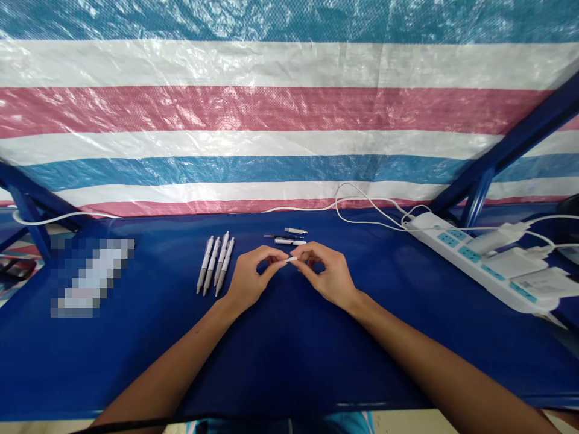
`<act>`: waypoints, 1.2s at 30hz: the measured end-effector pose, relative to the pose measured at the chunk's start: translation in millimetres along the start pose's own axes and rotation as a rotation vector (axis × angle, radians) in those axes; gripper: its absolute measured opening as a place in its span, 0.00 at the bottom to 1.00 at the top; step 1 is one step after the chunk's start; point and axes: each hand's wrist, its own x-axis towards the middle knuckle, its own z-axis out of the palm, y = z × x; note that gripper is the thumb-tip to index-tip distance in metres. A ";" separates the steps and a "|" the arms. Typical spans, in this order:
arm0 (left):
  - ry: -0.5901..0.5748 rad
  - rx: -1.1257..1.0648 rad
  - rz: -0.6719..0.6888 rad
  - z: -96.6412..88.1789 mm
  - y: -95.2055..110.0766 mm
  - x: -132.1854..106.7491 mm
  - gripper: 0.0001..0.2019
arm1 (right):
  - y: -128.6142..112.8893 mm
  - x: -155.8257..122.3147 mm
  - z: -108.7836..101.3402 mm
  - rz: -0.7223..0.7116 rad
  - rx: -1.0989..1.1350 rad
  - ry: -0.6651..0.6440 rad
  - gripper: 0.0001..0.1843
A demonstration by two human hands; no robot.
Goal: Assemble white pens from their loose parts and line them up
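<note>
My left hand (248,278) and my right hand (328,275) meet above the blue tabletop (289,355), their fingertips pinching a small white pen part (292,259) from both sides. Much of that part is hidden by my fingers. Left of my left hand, several white retractable pens (215,264) lie side by side, tips towards me. Just beyond my fingers lie a white pen barrel piece (290,241), a short white piece (296,230) and a thin dark pen refill (277,236).
A white power strip (474,260) with plugged-in chargers lies at the right, trailing white cables (362,208) along the back edge. A pixelated white object (93,277) lies at the left. A striped tarpaulin (289,108) hangs behind the table on blue metal supports.
</note>
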 end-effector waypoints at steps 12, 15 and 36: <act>-0.005 -0.136 -0.067 1.9 -1.3 0.0 0.10 | -1.8 1.1 -1.1 -0.023 -0.016 -0.039 0.05; -0.009 -0.167 -0.082 1.6 -0.9 0.2 0.10 | -1.8 1.3 -1.7 -0.017 -0.020 -0.057 0.06; 0.022 0.073 -0.032 -2.1 -6.7 1.0 0.09 | 23.6 7.4 -13.1 -0.013 -0.291 -0.236 0.02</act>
